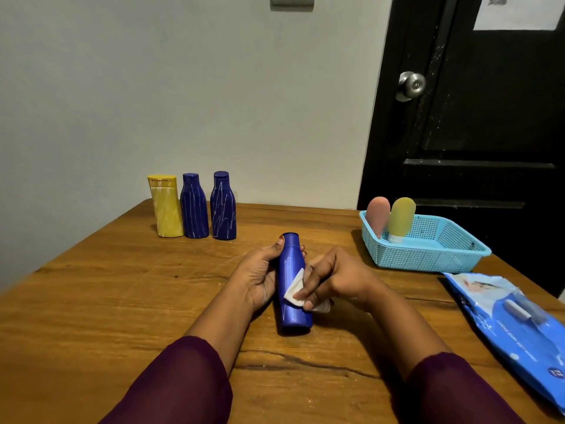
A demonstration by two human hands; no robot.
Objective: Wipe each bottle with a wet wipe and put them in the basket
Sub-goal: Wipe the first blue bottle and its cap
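My left hand (260, 275) grips a blue bottle (292, 313) around its upper part, its base near the table. My right hand (328, 278) pinches a folded white wet wipe (294, 289) and presses it against the bottle's side. Faint white marks run down the bottle. At the back left stand a yellow bottle (166, 206) and two blue bottles (194, 206) (223, 206), all streaked with white lines. A light blue basket (428, 255) at the right holds a pink tube (377, 214) and a yellow tube (401, 218), leaning at its far left corner.
A blue pack of wet wipes (513, 325) lies on the wooden table (107, 301) near its right edge, in front of the basket. A black door (474, 117) with a metal knob (411, 85) stands behind the basket. A pale wall runs behind the table.
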